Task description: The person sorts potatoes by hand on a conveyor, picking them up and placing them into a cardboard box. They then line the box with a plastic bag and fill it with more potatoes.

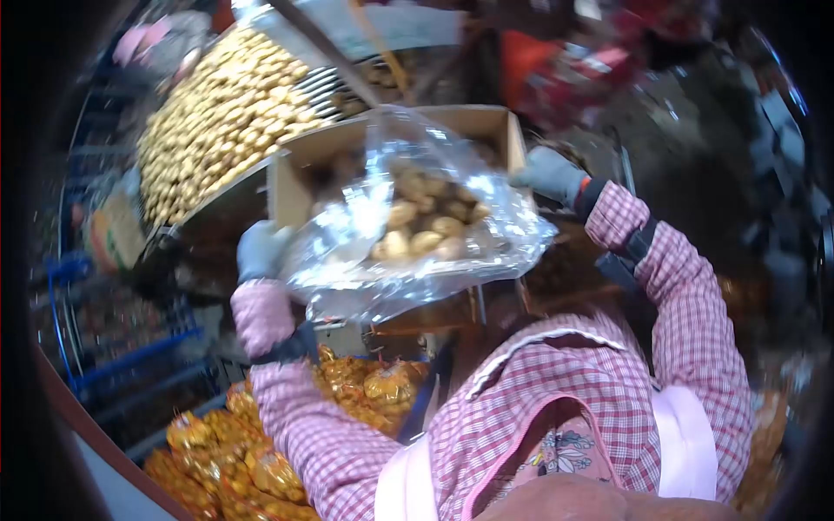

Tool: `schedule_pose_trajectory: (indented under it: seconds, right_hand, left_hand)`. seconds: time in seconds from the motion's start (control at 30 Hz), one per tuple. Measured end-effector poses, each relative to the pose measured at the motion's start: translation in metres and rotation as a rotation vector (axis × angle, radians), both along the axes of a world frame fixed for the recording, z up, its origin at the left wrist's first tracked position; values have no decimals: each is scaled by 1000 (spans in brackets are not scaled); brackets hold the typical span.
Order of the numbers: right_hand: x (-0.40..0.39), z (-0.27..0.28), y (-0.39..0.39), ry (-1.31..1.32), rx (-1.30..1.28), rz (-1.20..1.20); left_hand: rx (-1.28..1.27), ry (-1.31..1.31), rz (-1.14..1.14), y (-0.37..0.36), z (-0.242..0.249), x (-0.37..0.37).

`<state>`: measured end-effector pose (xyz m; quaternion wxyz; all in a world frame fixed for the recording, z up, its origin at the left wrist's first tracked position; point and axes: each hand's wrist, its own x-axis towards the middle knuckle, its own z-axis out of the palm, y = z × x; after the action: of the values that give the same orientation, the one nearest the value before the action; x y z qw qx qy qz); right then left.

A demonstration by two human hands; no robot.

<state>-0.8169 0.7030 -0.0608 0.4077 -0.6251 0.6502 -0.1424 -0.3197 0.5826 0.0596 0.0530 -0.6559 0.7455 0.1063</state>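
A cardboard box [292, 193] lined with clear plastic film [347, 276] is in front of my body. Inside lie several round, yellow-brown potatoes [426, 239], and the loose film spills over the near side. My left hand [263, 250], in a pale grey-blue glove, is closed at the box's left near corner; the film and blur hide its fingertips. On the right side, my right hand [552, 176], gloved alike, grips the box's edge with its fingers partly hidden.
Many potatoes [234, 113] cover a sorting conveyor at the upper left. Filled orange net bags [217, 451] are piled at the lower left, near blue metal racks [130, 352]. A person in red [578, 82] stands across from me, blurred. Another person [165, 43] is beyond the conveyor.
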Motion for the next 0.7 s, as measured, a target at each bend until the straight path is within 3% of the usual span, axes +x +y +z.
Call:
schedule_pose_trajectory:
  seconds: [0.07,0.13,0.2,0.3,0.37,0.4,0.43,0.5,0.53,0.57,0.63,0.7]
  right_hand:
    - [-13,44,25,-28,-22,23]
    - [-30,55,44,-38,15,-28]
    - [-46,87,69,-184,107,-183]
    - [-69,111,75,-215,146,-254]
    - [-98,102,89,-189,84,-251]
    - [-110,121,98,-200,227,-295]
    - [-124,114,105,-186,25,-220]
    - [-164,70,120,-104,-288,-26]
    - [-188,57,130,-34,-400,78]
    - [-213,43,140,34,-518,171]
    - [-249,13,158,30,-299,49]
    - [-277,-12,160,-28,-159,-48]
  left_hand:
    - [-56,17,-50,20,33,-2]
    - [-47,92,-6,40,65,-11]
    - [12,153,81,57,90,-27]
    - [88,315,53,59,99,-53]
    - [113,251,-2,64,99,-73]
    - [148,343,31,70,92,-87]
    - [183,436,65,78,91,-107]
    - [188,331,-23,89,87,-148]
    - [207,414,-35,89,60,-147]
    - [-91,-8,-479,88,40,-153]
    - [199,358,-92,104,19,-185]
    - [128,329,-130,106,-8,-204]
